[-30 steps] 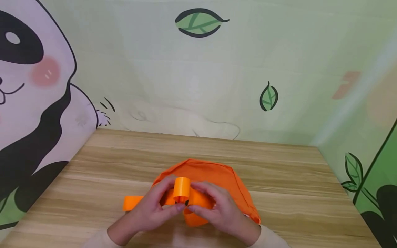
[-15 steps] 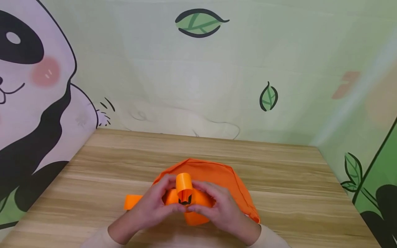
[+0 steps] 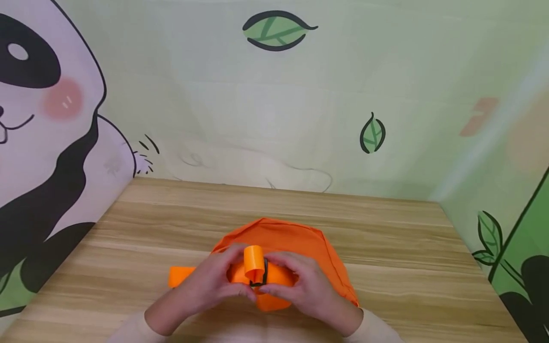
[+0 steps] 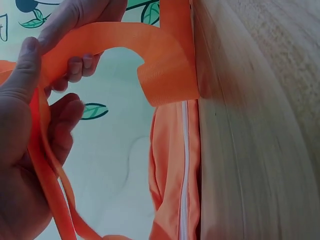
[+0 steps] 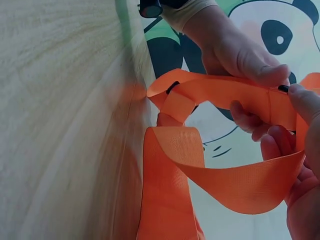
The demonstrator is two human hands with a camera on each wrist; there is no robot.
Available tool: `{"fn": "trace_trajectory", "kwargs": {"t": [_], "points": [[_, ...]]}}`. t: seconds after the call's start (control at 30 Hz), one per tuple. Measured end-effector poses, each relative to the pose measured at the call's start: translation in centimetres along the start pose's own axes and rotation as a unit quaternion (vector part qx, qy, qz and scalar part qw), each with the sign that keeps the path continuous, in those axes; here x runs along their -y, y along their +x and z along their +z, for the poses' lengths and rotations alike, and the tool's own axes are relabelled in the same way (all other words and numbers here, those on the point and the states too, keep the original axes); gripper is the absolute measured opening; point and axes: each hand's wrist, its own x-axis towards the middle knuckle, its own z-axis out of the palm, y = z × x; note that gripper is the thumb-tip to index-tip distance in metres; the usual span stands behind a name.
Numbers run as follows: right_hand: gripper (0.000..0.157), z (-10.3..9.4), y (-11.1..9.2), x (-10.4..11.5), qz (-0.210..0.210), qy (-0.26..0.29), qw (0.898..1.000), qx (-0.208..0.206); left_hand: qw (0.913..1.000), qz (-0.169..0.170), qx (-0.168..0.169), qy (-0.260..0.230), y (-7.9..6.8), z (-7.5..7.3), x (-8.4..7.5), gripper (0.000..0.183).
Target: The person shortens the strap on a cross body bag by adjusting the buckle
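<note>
An orange webbing strap [image 3: 280, 276] is held up between both hands, with a black slider [image 3: 265, 272] on it. My left hand [image 3: 212, 283] grips the strap left of the slider, thumb toward me. From the other side my right hand [image 3: 306, 288] pinches it, its thumb close to the left one. A strap loop [image 3: 254, 259] stands up between the hands. In the right wrist view, the black slider [image 5: 283, 88] is partly hidden by fingers, and another black fitting [image 5: 172, 87] sits farther along the strap. Behind the hands, an orange fabric bag [image 3: 291, 236] lies on the table.
A wood-grain table [image 3: 171, 214] carries the bag. Its zipper [image 4: 184, 165] is white in the left wrist view. One strap end [image 3: 181, 276] sticks out left of the left hand. Panels printed with a panda [image 3: 64, 143] and leaves [image 3: 276, 31] border the table.
The black slider shows more between the hands than before. The standing strap loop rose, then sank slightly. My left hand has shifted a little left; the bag stays in place.
</note>
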Motion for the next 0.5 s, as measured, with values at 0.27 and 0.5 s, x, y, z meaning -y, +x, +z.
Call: {"fn": "trace_trajectory", "kwargs": {"t": [0.27,0.5], "points": [[0.049,-1.0,-0.2,-0.3,0.039,0.009,0.999,0.011,0.9974,0.023,-0.016,0.066,-0.4,-0.5,0.4,0.056],[0.049,-1.7,-0.7,-0.7,0.063,0.045,0.997,0.007,0.9952,0.038,-0.037,0.083,-1.4,-1.7,1.5,0.045]]}}
